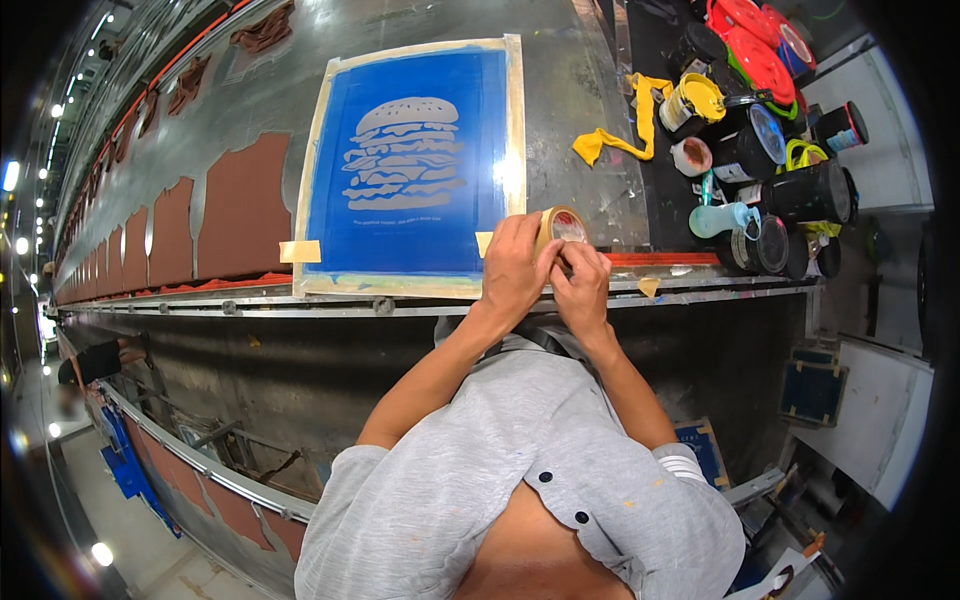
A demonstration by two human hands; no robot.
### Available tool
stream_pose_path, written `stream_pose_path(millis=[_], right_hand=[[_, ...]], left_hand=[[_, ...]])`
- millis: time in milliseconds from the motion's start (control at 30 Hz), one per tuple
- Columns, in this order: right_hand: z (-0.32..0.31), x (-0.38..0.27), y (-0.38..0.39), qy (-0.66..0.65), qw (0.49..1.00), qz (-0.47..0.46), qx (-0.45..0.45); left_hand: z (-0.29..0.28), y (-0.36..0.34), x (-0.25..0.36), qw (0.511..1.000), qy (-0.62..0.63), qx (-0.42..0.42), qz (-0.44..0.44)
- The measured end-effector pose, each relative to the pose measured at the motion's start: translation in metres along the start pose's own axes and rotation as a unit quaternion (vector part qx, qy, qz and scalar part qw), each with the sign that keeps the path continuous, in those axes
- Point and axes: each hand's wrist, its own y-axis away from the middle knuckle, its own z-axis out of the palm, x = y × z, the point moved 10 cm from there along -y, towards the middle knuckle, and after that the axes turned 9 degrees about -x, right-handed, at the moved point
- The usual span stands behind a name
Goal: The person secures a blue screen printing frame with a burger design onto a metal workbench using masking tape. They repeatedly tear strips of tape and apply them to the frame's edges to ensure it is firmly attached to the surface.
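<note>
- Stretching away to the left, a long grey metal table [565, 100] is seen.
- A blue rectangular screen [420, 240] with a burger design and pale taped border is laid on it.
- Flat reddish-brown fabric pieces [245, 210] are lined up left of the screen.
- A tan ring-shaped tape roll [560, 222] is gripped by the left hand [515, 262] beside the screen's near right corner; the right hand [582, 283] is set against its near side, its exact grip untellable.
- Near the screen's left corner, a small tan tape strip [300, 251] is stuck.

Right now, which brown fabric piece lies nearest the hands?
The brown piece immediately left of the blue burger-print screen; every other piece lies farther away.
</note>
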Motion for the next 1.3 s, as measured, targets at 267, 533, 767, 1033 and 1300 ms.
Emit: stream_pose_path(millis=[267, 533, 767, 1033, 1300], right_hand=[[-0.001, 0.001, -0.002, 0.002, 0.998, -0.027, -0.053], [-0.01, -0.014, -0.008, 0.017, 0.991, -0.109, -0.076], [-0.012, 0.042, -0.028, 0.128, 0.958, 0.103, -0.234], [-0.021, 0.038, -0.029, -0.033, 0.986, 0.062, -0.153], [-0.083, 0.137, -0.029, 0.077, 0.962, 0.188, 0.184]], left_hand=[[0.0, -0.007, -0.03, 0.991, 0.096, -0.039, -0.082], [0.013, 0.005, -0.078, 0.937, 0.259, -0.08, -0.221], [0.002, 0.013, -0.106, 0.889, 0.345, -0.014, -0.302], [0.015, 0.031, -0.121, 0.847, 0.415, -0.007, -0.332], [-0.135, 0.029, -0.108, 0.911, 0.246, 0.299, -0.14]])
